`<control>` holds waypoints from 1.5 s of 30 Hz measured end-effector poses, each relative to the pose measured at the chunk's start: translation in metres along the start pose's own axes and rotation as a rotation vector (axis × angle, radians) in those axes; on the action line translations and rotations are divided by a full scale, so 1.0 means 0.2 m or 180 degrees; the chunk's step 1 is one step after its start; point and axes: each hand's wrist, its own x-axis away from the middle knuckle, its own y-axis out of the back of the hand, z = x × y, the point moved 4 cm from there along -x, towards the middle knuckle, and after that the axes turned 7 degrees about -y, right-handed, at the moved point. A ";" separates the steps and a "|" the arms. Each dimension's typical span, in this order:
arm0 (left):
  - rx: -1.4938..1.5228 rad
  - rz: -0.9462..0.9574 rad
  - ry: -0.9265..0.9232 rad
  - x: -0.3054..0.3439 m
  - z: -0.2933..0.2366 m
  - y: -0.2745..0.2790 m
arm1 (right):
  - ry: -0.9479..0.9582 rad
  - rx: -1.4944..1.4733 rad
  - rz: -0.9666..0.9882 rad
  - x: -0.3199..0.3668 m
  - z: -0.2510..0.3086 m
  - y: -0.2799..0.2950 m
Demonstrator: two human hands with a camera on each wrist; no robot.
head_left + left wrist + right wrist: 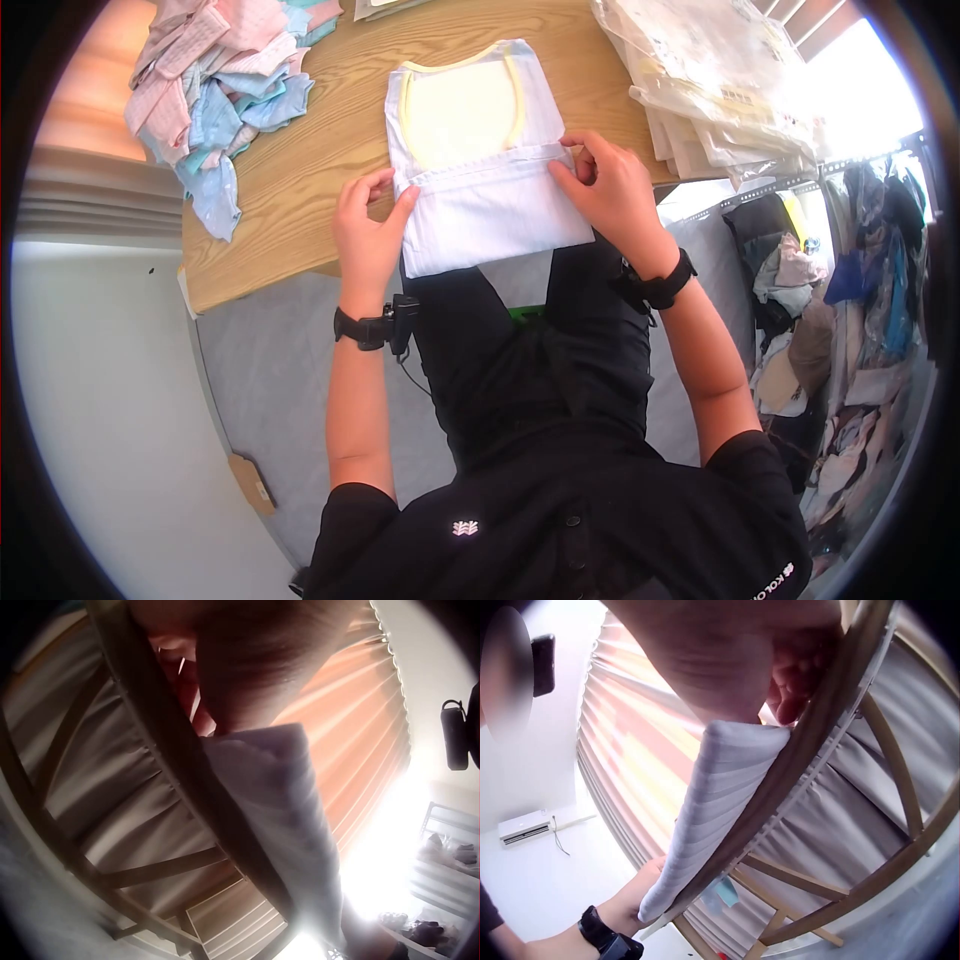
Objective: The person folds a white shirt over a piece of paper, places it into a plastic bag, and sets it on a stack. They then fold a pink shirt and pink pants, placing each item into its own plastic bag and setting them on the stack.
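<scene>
A folded white garment [500, 215] with yellow trim round a wide scooped opening lies on the wooden table [350, 110], its near part reaching past the front edge toward the person's lap. Across its middle runs a folded-over edge. My left hand [370, 225] pinches the left end of that edge between thumb and fingers. At the right end, my right hand [620, 195] holds the same edge, index finger and thumb curled in. In both wrist views, the garment's thick rolled-looking edge [277, 787] hangs over the table edge, and the fingertips are partly hidden.
A heap of pink and blue cloths [215, 90] sits at the table's left, some draping over the edge. Clear plastic bags [720, 90] are stacked at the right. Hanging clothes [860, 280] fill a rack beyond. A curtain [637, 712] stands behind the table.
</scene>
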 end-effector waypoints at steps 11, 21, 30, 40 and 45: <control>0.0465 -0.0361 0.0441 0.11 0.06 0.08 | -0.0133 -0.0598 -0.0697 0.17 -0.03 0.08; 0.2179 0.0464 0.2339 0.50 -0.04 0.02 | -0.1874 -0.2655 0.1706 0.51 -0.13 -0.09; 0.2025 0.0556 0.2365 0.38 -0.13 -0.02 | -0.1992 -0.3133 0.1179 0.37 -0.10 -0.08; 0.2020 0.0592 0.2147 0.18 -0.09 -0.11 | 0.0013 0.0577 -0.0534 0.11 0.15 0.42; 0.1244 0.0834 0.1890 0.03 -0.07 -0.10 | 0.0356 0.1715 -0.0849 -0.20 0.14 0.49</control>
